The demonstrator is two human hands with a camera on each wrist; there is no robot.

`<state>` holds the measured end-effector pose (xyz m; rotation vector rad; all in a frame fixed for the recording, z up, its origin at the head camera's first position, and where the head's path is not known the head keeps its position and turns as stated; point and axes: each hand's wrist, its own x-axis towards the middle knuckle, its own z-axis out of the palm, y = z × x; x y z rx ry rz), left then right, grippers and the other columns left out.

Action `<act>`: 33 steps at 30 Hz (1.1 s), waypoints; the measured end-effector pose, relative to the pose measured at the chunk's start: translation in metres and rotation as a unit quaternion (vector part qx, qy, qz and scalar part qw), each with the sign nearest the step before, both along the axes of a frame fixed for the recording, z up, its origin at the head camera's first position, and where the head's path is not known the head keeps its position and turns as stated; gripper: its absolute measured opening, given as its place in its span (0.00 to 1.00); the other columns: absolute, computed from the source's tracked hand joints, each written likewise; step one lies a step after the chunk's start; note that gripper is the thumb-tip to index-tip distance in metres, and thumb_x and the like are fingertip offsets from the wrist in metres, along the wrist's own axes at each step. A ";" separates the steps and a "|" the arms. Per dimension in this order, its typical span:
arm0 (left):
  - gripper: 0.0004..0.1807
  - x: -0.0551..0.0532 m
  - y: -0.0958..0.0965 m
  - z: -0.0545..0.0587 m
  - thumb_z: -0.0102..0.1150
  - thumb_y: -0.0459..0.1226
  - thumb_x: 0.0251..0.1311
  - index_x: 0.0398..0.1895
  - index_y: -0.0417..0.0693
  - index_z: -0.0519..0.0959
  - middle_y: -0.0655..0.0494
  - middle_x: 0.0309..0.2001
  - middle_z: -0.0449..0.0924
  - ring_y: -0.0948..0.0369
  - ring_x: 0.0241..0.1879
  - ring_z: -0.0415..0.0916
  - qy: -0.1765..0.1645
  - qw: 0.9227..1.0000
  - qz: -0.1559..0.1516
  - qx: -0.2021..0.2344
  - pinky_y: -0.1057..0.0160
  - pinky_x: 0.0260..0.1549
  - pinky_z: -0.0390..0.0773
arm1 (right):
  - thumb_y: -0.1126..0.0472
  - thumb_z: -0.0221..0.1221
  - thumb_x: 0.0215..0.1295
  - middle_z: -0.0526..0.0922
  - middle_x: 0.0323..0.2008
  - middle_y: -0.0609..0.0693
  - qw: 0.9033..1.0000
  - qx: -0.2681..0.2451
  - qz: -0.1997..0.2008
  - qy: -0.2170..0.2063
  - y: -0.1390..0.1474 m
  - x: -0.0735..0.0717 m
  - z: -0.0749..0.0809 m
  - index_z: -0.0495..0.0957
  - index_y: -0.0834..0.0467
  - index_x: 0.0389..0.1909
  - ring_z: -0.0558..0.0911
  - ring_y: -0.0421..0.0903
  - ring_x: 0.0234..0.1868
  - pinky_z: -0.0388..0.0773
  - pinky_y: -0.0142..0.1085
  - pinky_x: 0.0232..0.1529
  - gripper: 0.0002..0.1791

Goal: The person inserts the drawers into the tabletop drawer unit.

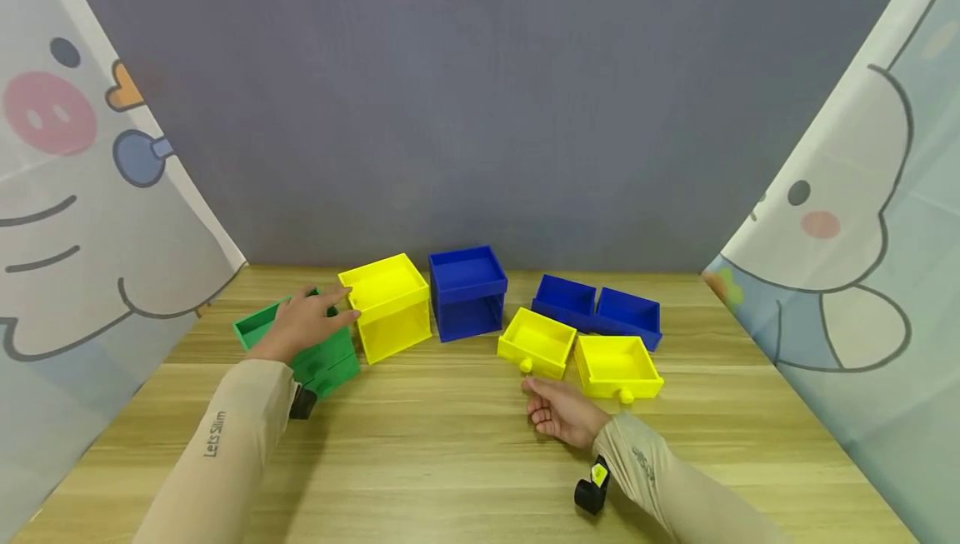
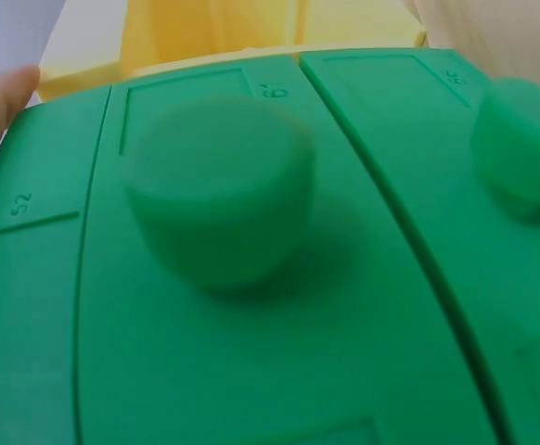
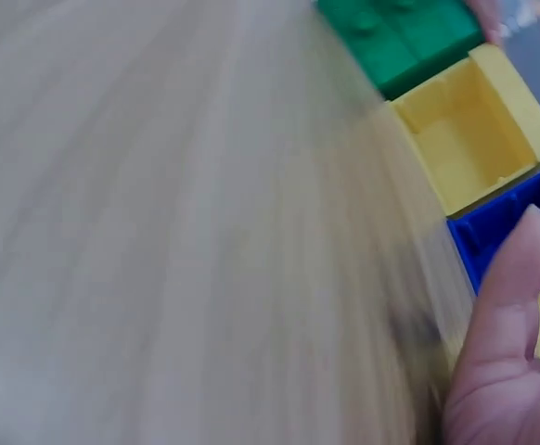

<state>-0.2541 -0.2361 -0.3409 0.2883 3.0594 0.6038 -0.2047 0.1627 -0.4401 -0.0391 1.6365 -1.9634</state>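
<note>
the two hands were well apart. at the left of the frame, the left hand point(image 1: 307, 323) lay over the green box point(image 1: 341, 361), fingers stretched out to the left edge of the yellow box point(image 1: 393, 304); i could not tell how firmly they touched it. up close, from the left wrist, round knobs point(image 2: 219, 195) stood out on the green front. just right of the yellow box stood the blue box point(image 1: 471, 287), both with gaping fronts.

right of centre, the right hand point(image 1: 566, 415) had its fingers loosely curled, just beside the knob of the nearer yellow drawer point(image 1: 525, 352), and gripped nothing that i could see. a second yellow drawer point(image 1: 618, 387) sat to its right, with two blue drawers point(image 1: 628, 323) behind them on the wooden table point(image 1: 427, 461).
</note>
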 end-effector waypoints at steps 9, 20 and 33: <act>0.35 -0.003 0.003 0.001 0.52 0.52 0.67 0.68 0.36 0.64 0.35 0.68 0.59 0.30 0.67 0.43 0.012 1.000 -0.015 0.003 0.26 0.56 0.43 | 0.58 0.40 0.78 0.77 0.20 0.44 0.995 -0.063 -0.055 -0.051 -0.011 -0.007 0.000 0.69 0.56 0.36 0.75 0.33 0.18 0.76 0.24 0.23 0.12; 0.37 -0.003 0.001 0.001 0.50 0.55 0.67 0.70 0.39 0.61 0.40 0.71 0.54 0.34 0.69 0.41 -0.016 1.000 -0.005 -0.001 0.27 0.57 0.46 | 0.59 0.38 0.78 0.77 0.18 0.44 0.989 -0.067 -0.112 -0.067 -0.020 -0.022 0.001 0.68 0.62 0.37 0.75 0.33 0.16 0.75 0.23 0.23 0.14; 0.34 -0.001 0.005 0.001 0.49 0.54 0.68 0.70 0.42 0.64 0.41 0.71 0.56 0.36 0.69 0.46 0.006 0.999 -0.004 -0.039 0.27 0.58 0.46 | 0.54 0.40 0.78 0.75 0.18 0.44 0.984 -0.047 -0.158 -0.067 -0.023 -0.025 -0.002 0.70 0.63 0.37 0.74 0.32 0.16 0.75 0.23 0.22 0.17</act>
